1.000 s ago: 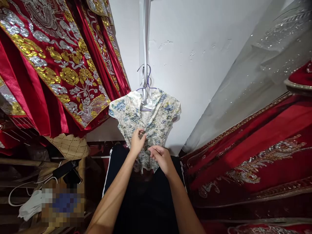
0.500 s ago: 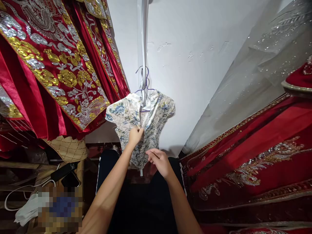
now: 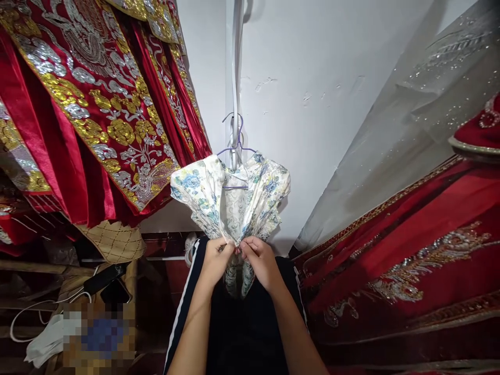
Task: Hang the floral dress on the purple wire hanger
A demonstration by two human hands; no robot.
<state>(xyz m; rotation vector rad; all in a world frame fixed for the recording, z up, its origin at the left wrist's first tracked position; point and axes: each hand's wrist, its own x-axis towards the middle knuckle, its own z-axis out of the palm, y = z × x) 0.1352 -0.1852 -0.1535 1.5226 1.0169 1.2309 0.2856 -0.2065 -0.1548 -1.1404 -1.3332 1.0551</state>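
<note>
Hanging at the wall, centre of view: one small floral dress [image 3: 207, 195], cream with blue and yellow print, on a purple wire hanger [image 3: 236, 151] hooked to a white strap [image 3: 235, 78].

Nine o'clock: red embroidered robes [image 3: 97, 120], gold and silver thread, draped close beside the dress's left shoulder. Below them, a quilted tan cushion [image 3: 113, 240], a dark phone [image 3: 104, 277] and a white cable [image 3: 23, 317] on cluttered shelving.

Six o'clock: left hand [image 3: 217, 259], fingers closed in a pinch on the gathered cloth at the dress's waist. Right hand [image 3: 260, 259], likewise pinched shut on the same bunch, fingertips of both hands touching. Fabric fans upward from the grip; a short tail hangs below.

Handling note: the hold looks best kept tight and level, pull downward gentle, since the hanger hook seems lightly seated.

Three o'clock: silver sequinned gown [image 3: 422, 104], then a red embroidered garment [image 3: 410, 250] crowding the lower right.

Open room: bare white wall [image 3: 312, 62] at twelve to one o'clock; narrow gaps either side of the dress.
</note>
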